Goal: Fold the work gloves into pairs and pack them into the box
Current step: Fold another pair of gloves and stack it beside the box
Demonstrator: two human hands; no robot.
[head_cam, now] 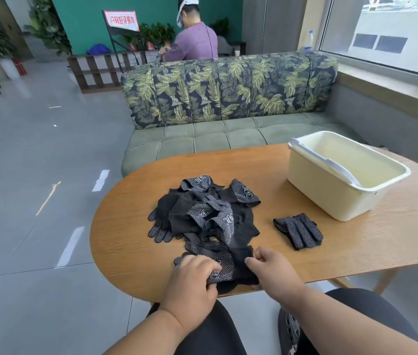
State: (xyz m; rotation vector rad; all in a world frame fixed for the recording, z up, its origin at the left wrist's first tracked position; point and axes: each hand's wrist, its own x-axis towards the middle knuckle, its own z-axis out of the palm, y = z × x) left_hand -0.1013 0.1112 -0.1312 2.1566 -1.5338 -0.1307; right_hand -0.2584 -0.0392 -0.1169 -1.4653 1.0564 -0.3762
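Both hands work the nearest black dotted fabric glove [224,267] at lower centre: left hand [193,274] curled over its dotted end, right hand [270,267] pinching the plain cuff. Its long axis runs left-right between them. The cream plastic box [330,198] sits upper right, nearer the right hand.

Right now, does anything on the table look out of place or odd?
Nothing is damaged or spilled. One folded pair lies on the table beside the box, not in it. The box looks empty. Both hands work a glove at the near edge.
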